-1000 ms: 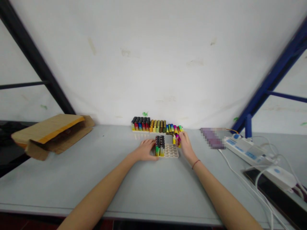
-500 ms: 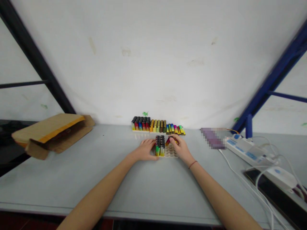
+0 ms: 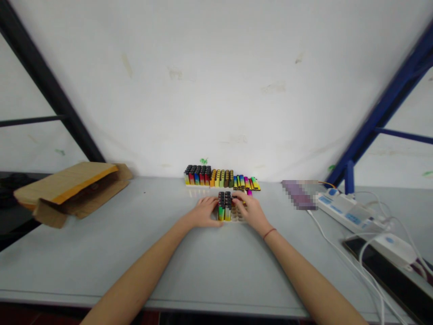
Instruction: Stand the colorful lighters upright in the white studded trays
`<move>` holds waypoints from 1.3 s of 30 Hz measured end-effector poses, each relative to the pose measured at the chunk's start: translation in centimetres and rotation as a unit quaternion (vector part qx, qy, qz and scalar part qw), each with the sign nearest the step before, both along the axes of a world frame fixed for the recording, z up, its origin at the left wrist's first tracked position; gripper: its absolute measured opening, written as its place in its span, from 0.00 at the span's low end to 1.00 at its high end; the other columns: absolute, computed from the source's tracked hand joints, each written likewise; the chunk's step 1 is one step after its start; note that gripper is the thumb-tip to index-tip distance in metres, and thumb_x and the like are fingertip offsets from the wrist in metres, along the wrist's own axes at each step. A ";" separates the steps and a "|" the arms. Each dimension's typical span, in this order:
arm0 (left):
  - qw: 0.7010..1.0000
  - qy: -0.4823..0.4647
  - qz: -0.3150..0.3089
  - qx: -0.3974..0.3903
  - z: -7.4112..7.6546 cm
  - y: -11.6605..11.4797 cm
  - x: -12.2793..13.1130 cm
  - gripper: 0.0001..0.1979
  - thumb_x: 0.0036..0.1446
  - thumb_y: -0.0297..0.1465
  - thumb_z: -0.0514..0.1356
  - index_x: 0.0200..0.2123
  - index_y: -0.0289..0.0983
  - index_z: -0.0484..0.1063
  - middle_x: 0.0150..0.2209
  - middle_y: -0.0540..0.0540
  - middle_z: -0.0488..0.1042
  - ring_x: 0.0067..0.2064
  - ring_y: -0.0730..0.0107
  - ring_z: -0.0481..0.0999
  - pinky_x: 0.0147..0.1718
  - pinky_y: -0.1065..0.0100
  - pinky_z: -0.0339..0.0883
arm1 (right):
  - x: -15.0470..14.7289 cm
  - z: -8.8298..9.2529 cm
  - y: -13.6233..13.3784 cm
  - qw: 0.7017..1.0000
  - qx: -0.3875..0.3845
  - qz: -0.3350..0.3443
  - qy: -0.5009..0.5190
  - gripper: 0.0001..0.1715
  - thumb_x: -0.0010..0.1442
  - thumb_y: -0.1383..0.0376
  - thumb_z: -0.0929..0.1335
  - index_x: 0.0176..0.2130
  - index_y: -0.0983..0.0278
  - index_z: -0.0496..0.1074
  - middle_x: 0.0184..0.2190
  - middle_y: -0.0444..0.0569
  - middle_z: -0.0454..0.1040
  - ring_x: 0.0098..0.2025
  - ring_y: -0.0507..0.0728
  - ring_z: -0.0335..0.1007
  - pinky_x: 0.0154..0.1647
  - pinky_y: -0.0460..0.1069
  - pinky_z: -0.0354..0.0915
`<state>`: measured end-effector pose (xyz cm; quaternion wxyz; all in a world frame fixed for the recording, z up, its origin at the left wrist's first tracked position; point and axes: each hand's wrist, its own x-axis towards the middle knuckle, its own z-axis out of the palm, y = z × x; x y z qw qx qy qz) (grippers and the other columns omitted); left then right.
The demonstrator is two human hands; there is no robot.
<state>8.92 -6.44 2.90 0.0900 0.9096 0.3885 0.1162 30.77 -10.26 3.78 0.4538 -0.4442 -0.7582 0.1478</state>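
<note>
My left hand [image 3: 204, 213] grips the left side of a pale tray [image 3: 234, 220] with round pockets, thumb along the front, fingers at the far left. Upright lighters [image 3: 224, 212] with black tops fill two columns at its left. Over the tray's right part, the fingers of my right hand [image 3: 249, 210] are closed on a lighter [image 3: 249, 192]; its magenta end shows beyond them, and most of it is hidden. Behind stand a block of black-topped lighters [image 3: 198, 176], a block of yellow and brown lighters [image 3: 222, 178] and a row of colourful lighters lying tilted [image 3: 246, 182].
An open cardboard box [image 3: 72, 185] lies at the left. On the right are a blurred purple object [image 3: 299, 195], a white power strip [image 3: 358, 222] with cables, and a dark phone [image 3: 379, 271]. A white wall [image 3: 216, 90] closes off the table's [image 3: 162, 262] back.
My right hand has shifted slightly left with the lighter, towards the filled columns, and the lighter is now turned with its magenta end pointing away right. My left hand stays at the tray.
</note>
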 end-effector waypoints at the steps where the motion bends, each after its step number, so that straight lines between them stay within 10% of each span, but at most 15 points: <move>1: 1.000 0.000 0.001 -0.001 0.0 0.0 0.0 0.40 0.46 0.48 0.65 0.58 0.36 0.60 0.59 0.36 0.63 0.59 0.44 0.62 0.58 0.49 0.51 | 0.0 -0.1 0.0 1.000 0.004 -0.002 -0.002 0.15 0.64 0.60 0.62 0.46 0.59 0.73 0.43 0.49 0.77 0.42 0.57 0.74 0.45 0.51 0.69; 12: 1.000 0.015 0.013 -0.006 0.3 -0.2 0.1 0.40 0.46 0.48 0.65 0.58 0.35 0.60 0.60 0.36 0.62 0.60 0.44 0.61 0.59 0.49 0.51 | 0.4 -0.2 0.5 0.984 0.018 -0.092 -0.149 0.23 0.65 0.63 0.59 0.57 0.60 0.69 0.40 0.53 0.78 0.40 0.59 0.73 0.45 0.53 0.67; 18: 1.000 0.015 0.009 -0.002 0.2 -0.1 0.1 0.40 0.45 0.48 0.65 0.58 0.35 0.61 0.59 0.36 0.62 0.60 0.44 0.61 0.59 0.49 0.50 | 3.0 0.0 1.4 0.996 0.023 -0.082 -0.037 0.26 0.68 0.58 0.54 0.57 0.61 0.68 0.53 0.53 0.73 0.55 0.58 0.67 0.57 0.55 0.59; 28: 0.999 0.027 0.016 -0.009 0.3 -0.1 0.1 0.41 0.46 0.49 0.65 0.59 0.34 0.60 0.60 0.36 0.61 0.60 0.43 0.60 0.59 0.50 0.50 | 5.5 -0.8 2.5 0.939 -0.116 -0.211 -0.244 0.18 0.64 0.57 0.61 0.34 0.62 0.75 0.32 0.53 0.79 0.35 0.58 0.73 0.33 0.47 0.59; 39: 1.000 0.029 0.007 -0.005 0.5 -0.2 0.1 0.40 0.46 0.47 0.65 0.58 0.34 0.61 0.61 0.35 0.61 0.60 0.45 0.60 0.60 0.51 0.49 | 5.2 -1.7 2.7 0.919 -0.104 -0.278 -0.261 0.18 0.57 0.79 0.59 0.44 0.73 0.71 0.43 0.65 0.70 0.43 0.62 0.69 0.45 0.51 0.60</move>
